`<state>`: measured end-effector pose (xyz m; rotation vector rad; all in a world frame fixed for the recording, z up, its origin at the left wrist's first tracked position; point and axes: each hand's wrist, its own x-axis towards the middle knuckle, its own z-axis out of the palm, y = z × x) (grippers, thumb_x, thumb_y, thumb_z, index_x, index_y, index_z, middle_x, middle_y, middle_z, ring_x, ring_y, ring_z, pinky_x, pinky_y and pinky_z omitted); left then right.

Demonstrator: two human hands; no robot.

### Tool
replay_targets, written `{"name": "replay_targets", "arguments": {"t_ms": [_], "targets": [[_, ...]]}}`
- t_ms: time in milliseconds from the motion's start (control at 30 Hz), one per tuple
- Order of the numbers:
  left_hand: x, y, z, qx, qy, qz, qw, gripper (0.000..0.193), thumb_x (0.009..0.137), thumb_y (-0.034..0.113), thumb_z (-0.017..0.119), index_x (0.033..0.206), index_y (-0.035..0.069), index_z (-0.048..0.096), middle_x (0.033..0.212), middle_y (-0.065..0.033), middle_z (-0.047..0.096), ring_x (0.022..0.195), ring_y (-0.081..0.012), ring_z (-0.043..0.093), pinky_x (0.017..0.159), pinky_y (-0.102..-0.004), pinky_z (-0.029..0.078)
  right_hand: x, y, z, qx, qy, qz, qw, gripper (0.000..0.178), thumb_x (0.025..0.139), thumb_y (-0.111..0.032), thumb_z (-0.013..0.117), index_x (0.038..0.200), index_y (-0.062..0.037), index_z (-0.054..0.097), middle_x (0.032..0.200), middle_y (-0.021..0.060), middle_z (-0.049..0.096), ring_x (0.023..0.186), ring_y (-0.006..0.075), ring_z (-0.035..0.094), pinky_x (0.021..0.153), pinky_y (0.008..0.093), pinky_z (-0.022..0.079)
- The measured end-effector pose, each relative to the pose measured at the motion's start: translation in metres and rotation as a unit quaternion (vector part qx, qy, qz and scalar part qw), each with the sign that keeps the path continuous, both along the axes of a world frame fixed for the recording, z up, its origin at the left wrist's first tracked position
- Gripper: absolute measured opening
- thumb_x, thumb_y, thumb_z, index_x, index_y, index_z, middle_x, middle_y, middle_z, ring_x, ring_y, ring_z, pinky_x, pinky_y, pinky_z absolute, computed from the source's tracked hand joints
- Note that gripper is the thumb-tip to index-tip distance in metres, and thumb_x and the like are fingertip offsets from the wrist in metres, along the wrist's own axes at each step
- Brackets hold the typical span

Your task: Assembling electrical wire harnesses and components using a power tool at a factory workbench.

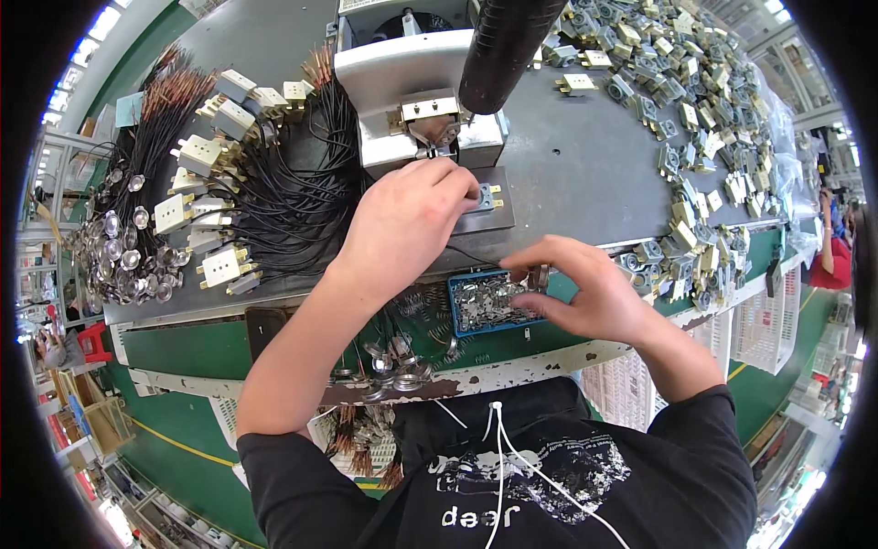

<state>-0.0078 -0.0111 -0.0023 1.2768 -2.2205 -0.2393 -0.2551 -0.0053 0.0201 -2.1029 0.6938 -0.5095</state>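
Observation:
My left hand (412, 215) reaches to the foot of a bench press (416, 73). Its bent fingers hold a small grey housing with brass prongs (487, 198), partly hidden under the fingertips. From there a thin black wire (474, 256) runs toward my right hand (590, 288). That hand curls over the right end of a blue tray (455, 316) of small metal clips. Its thumb and forefinger are apart, and a shiny metal piece shows between them. Under the press head sits a cream block (430, 110) with metal parts.
Finished-looking black wire bundles (297, 192) with cream housings and round metal caps (114, 242) crowd the left. Loose housings (677, 110) pile up at right. A thick black tube (512, 46) hangs beside the press. Springs and caps (398, 361) lie along the front ledge.

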Motion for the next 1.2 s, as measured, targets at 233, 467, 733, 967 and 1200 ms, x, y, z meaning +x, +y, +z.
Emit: {"name": "replay_targets", "arguments": {"t_ms": [233,467,733,967,1200], "targets": [[-0.003,0.000,0.009,0.052,-0.031,0.031,0.998,0.014,0.089,0.016,0.072,0.096,0.008,0.065,0.088,-0.0075,0.063,0.083,-0.0269,0.067,0.073,-0.0394,0.055,-0.006,0.000,-0.012,-0.055,-0.089,-0.038,0.994,0.039,0.079,0.004,0.083,0.114,-0.0027,0.066,0.110,0.0141,0.071,0.092,0.0246,0.072,0.082,0.0345,0.058],[0.016,0.016,0.024,0.155,0.057,-0.089,0.982,0.019,0.087,0.013,0.075,0.104,0.005,0.072,0.092,-0.0100,0.070,0.082,-0.0301,0.068,0.072,-0.0384,0.055,-0.001,-0.001,-0.015,0.013,-0.092,-0.156,0.983,0.037,0.091,0.004,0.072,0.127,0.0003,0.063,0.122,0.0148,0.070,0.105,0.0218,0.071,0.092,0.0340,0.057],[0.014,0.021,0.012,0.141,0.227,-0.044,0.963,0.014,0.087,0.007,0.070,0.101,0.006,0.070,0.085,-0.0102,0.070,0.079,-0.0293,0.070,0.070,-0.0394,0.056,0.049,-0.008,-0.018,0.272,-0.381,-0.171,0.867,0.024,0.108,-0.011,0.055,0.124,0.0046,0.060,0.119,0.0142,0.069,0.107,0.0183,0.067,0.093,0.0309,0.051],[0.032,0.028,0.041,-0.022,-0.070,-0.072,0.995,0.013,0.081,0.007,0.074,0.093,0.005,0.069,0.080,-0.0078,0.061,0.078,-0.0275,0.063,0.070,-0.0388,0.052,0.030,-0.042,0.018,0.312,-0.021,-0.014,0.950,0.024,0.106,-0.015,0.057,0.124,-0.0001,0.063,0.106,0.0037,0.069,0.096,0.0108,0.065,0.086,0.0271,0.050],[0.027,0.033,0.035,0.002,0.013,-0.047,0.999,0.015,0.080,0.013,0.078,0.089,0.007,0.068,0.081,-0.0070,0.061,0.078,-0.0268,0.063,0.068,-0.0383,0.051,0.024,-0.007,0.012,0.178,-0.056,-0.102,0.977,0.043,0.095,0.000,0.072,0.136,0.0025,0.060,0.115,0.0070,0.070,0.106,0.0125,0.066,0.092,0.0277,0.053]]}}
